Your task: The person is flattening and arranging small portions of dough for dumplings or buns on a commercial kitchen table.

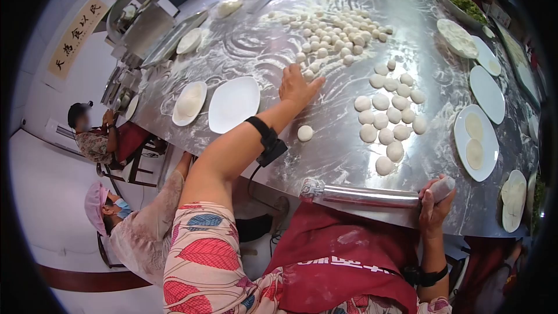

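Observation:
My left hand [297,86] is stretched out over the floured steel table, thumb spread from the fingers. Its fingertips are right beside the near edge of a pile of small dough balls [337,35]. A single dough ball [305,133] lies below that hand, apart from the others. To the right sits a group of flattened dough rounds [381,102]. At the table's front edge, my right hand [436,200] is wrapped round the pale handle of a metal rolling pin [372,195], which lies sideways along the edge.
Left of my arm are a white square plate [233,104] and a plate with dough wrappers [189,103]. Along the right stand an oval plate with wrappers [476,142], other plates and a bowl of chopped greens [465,6]. Seated people [136,232] are at the left.

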Motion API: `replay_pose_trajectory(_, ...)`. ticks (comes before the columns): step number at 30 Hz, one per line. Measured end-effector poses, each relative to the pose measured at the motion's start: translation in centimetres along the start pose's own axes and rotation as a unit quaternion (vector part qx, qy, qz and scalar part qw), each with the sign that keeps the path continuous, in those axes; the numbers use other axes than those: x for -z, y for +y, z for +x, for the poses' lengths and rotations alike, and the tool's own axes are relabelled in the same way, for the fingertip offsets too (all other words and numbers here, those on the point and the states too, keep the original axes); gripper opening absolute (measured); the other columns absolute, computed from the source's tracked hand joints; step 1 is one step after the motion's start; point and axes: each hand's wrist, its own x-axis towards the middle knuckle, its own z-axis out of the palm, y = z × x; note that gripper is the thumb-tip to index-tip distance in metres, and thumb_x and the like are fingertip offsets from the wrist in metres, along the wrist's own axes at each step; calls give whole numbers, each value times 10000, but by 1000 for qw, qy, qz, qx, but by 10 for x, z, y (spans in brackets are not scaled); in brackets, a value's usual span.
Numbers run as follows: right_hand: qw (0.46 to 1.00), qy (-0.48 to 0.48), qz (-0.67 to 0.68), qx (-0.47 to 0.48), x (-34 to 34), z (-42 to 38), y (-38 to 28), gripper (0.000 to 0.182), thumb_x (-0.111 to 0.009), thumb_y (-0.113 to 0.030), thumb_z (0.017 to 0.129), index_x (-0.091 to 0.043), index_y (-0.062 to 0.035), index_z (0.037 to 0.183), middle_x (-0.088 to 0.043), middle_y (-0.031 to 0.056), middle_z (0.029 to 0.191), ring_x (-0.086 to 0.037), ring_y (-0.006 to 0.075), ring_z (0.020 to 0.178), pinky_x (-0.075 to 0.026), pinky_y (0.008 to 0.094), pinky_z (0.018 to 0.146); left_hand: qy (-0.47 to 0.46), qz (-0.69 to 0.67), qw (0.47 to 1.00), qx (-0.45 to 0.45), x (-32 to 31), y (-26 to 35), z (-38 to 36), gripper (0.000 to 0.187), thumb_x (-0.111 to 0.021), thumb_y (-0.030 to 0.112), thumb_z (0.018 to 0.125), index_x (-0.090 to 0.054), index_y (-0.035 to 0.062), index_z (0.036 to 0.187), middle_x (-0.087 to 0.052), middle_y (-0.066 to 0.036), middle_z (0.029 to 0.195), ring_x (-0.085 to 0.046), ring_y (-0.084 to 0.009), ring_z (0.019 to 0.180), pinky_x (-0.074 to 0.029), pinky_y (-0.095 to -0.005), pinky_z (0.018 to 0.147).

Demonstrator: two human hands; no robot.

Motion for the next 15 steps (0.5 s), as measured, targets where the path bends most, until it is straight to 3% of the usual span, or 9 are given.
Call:
replay_pose_trajectory(5,1000,2,-14,4,-1,0,-2,426,-519,-165,953,-319,33,1273,-518,96,890,-505,122,692,-441,248,649,-13,17,999,-47,-16,-21,33,543,-763,356,717,-539,23,1083,-621,-178,966,-613,-333,961,-474,-418,820)
replay_pose_trajectory(6,1000,8,-19,3,-2,-1,-2,442,-522,-196,960,-322,33,1282,-517,90,896,-500,118,698,-434,244,649,10,18,996,-85,-11,-26,31,463,-754,280,719,-548,30,1050,-629,-164,911,-630,-322,889,-485,-405,789)
replay_pose_trajectory(10,1000,2,4,1,-1,-1,2,413,-524,-139,948,-324,32,1267,-523,98,885,-514,127,690,-448,249,649,-15,6,989,-146,26,-44,12,288,-695,161,734,-587,28,965,-633,-131,886,-625,-287,782,-490,-391,718)
replay_pose_trajectory(13,1000,2,8,2,0,-1,3,422,-530,-158,952,-326,31,1269,-523,95,890,-513,124,689,-447,246,649,-145,38,967,-206,51,-51,-9,240,-677,140,754,-601,46,961,-631,-118,867,-622,-289,768,-491,-378,708)
replay_pose_trajectory(15,1000,8,4,-6,0,-2,5,428,-534,-166,953,-324,30,1271,-523,95,897,-514,123,690,-447,245,651,-191,44,952,-234,51,-58,-16,216,-688,149,768,-617,63,953,-623,-110,939,-620,-282,828,-495,-361,736)
